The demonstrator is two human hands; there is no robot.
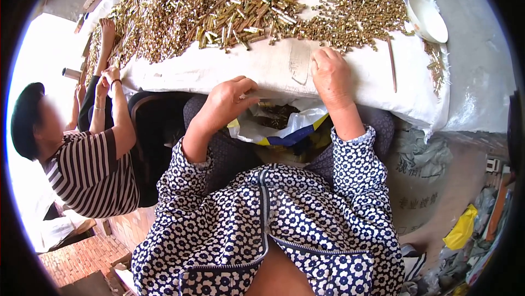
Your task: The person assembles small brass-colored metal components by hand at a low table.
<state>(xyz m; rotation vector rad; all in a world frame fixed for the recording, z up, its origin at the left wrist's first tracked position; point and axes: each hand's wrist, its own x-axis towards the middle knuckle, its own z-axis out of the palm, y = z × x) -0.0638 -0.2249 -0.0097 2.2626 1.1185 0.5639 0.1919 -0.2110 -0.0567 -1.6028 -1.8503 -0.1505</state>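
Observation:
My right hand [331, 72] rests at the near edge of the heap of short brass pieces [355, 14], its fingers curled down toward the white cloth [219, 66]. My left hand [227, 102] is just off the table's near edge, above an open white bag [299, 122] with a blue and yellow border. Its fingers are curled, with the thumb a little apart; what it holds, if anything, is hidden. Small dark pieces [276, 114] lie in the bag between my knees. Longer brass tubes [240, 14] are heaped in the middle of the table.
More small brass parts [158, 14] cover the table's left side. A thin brown stick [392, 66] and a white bowl [428, 18] are at the right. At my left sits a person in a striped shirt [93, 167]. Sacks and a yellow bag [461, 227] lie at lower right.

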